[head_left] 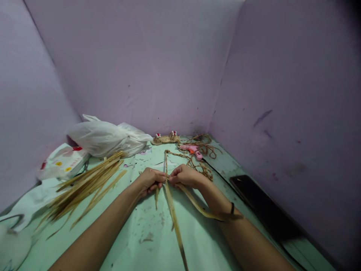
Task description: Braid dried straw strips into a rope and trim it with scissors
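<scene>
Both hands meet over the middle of the table at the near end of a thin braid (166, 163) of dried leaf strips. My left hand (150, 180) pinches the braid's end from the left, with a short strip end (156, 198) hanging below its fingers. From the other side my right hand (184, 176) is closed on a dried leaf strip (197, 206), which trails over the right forearm. Between the hands a long loose strip (174, 218) runs toward me. Farther off, the braid bends right into a loose braided cord (200, 168). The fingertips partly hide the join.
A bundle of dried strips (93, 188) lies left, near a white box (66, 160) and a white plastic bag (104, 137). At the back are a woven slipper-shaped piece (166, 139) and a pink glue gun (191, 149) with a black cable. A dark phone-like slab (262, 205) lies right.
</scene>
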`<state>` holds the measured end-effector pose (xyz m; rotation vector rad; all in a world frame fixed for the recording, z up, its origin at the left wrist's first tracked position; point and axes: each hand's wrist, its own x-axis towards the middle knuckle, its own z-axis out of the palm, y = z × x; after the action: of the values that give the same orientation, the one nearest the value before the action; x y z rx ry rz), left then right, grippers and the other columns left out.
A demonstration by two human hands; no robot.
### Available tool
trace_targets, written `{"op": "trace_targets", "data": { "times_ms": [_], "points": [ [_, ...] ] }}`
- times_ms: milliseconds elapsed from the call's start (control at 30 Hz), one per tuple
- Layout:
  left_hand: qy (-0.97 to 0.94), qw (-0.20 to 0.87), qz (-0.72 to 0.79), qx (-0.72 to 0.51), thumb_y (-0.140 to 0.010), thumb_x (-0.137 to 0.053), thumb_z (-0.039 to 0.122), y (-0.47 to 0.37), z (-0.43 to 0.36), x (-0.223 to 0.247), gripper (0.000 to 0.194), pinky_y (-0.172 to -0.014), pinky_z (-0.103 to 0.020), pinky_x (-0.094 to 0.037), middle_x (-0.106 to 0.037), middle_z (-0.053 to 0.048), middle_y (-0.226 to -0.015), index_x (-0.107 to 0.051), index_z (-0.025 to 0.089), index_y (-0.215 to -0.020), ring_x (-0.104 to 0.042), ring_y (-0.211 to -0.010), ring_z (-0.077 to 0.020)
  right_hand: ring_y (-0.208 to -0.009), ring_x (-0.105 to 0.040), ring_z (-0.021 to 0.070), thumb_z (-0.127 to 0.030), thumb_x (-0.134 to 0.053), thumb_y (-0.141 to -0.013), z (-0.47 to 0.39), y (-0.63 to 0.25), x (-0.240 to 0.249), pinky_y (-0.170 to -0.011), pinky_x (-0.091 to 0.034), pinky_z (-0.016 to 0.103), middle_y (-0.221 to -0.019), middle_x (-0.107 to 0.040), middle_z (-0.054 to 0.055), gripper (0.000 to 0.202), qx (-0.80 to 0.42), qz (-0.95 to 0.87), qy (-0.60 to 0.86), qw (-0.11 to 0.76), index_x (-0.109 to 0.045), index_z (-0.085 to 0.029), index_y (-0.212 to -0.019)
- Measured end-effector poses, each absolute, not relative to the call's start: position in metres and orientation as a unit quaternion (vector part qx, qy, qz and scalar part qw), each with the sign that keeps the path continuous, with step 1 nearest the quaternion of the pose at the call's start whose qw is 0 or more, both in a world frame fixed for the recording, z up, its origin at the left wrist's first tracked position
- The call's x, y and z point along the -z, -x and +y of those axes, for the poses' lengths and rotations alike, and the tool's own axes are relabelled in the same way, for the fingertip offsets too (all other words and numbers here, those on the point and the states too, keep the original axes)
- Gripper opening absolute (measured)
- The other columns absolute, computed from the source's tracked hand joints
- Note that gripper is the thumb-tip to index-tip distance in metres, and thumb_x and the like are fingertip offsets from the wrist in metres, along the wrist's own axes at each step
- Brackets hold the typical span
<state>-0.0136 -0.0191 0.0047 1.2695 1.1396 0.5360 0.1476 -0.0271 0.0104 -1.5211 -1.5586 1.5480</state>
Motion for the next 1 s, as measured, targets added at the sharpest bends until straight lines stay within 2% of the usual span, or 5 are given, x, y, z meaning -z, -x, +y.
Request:
{"op": "trace_targets", "data": {
  "times_ms": [400,500,633,800,1000],
  "points": [
    [-0.553,0.593,0.532,-0.243,-0.054,-0.055,0.021,0.01,-0.017,0.003,0.008,-0.028,-0.019,-0.013,-0.045,0.005,-0.034,-0.053,0.013,-0.056,-0.024,-0.024,-0.0032,-0.034,-0.046,0.008,-0.003,-0.058,-0.057,-0.025,-0.143,-0.006,-0.037,-0.037,0.017,-0.037,-0.051,-0.005,0.011,-0.581,-0.53,0.559,0.26,-0.053,-0.013,-0.058],
    [-0.546,0.601,0.53,-0.243,-0.055,-0.055,0.022,0.01,-0.018,0.0,0.01,-0.028,-0.018,-0.012,-0.044,0.005,-0.034,-0.05,0.014,-0.053,-0.023,-0.024,-0.0027,-0.036,-0.05,0.0089,-0.008,-0.057,-0.064,-0.026,-0.146,-0.012,-0.037,-0.037,0.017,-0.041,-0.053,-0.003,0.009,-0.608,-0.51,0.546,0.267,-0.05,-0.013,-0.062],
    [-0.538,0.611,0.529,-0.241,-0.055,-0.055,0.021,0.011,-0.019,-0.002,0.009,-0.029,-0.018,-0.01,-0.044,0.005,-0.034,-0.052,0.013,-0.054,-0.023,-0.024,-0.0025,-0.042,-0.056,0.0119,-0.007,-0.041,-0.077,-0.026,-0.149,-0.015,-0.043,-0.045,0.02,-0.044,-0.055,0.0,0.013,-0.668,-0.443,0.545,0.245,-0.051,-0.012,-0.069],
    [-0.545,0.6,0.532,-0.243,-0.056,-0.055,0.021,0.01,-0.018,0.0,0.009,-0.029,-0.018,-0.012,-0.043,0.005,-0.034,-0.054,0.012,-0.056,-0.024,-0.025,-0.0028,-0.045,-0.056,0.0101,-0.01,-0.033,-0.084,-0.024,-0.147,-0.01,-0.05,-0.048,0.019,-0.052,-0.06,0.005,0.027,-0.739,-0.407,0.51,0.168,-0.056,-0.007,-0.07],
    [-0.546,0.591,0.541,-0.245,-0.055,-0.053,0.019,0.009,-0.018,0.002,0.008,-0.028,-0.018,-0.012,-0.043,0.005,-0.034,-0.054,0.012,-0.058,-0.024,-0.024,-0.0032,-0.044,-0.055,0.009,-0.018,-0.037,-0.087,-0.019,-0.148,-0.001,-0.049,-0.047,0.019,-0.052,-0.059,0.002,0.026,-0.779,-0.373,0.478,0.16,-0.057,-0.007,-0.074]
  ]
}}
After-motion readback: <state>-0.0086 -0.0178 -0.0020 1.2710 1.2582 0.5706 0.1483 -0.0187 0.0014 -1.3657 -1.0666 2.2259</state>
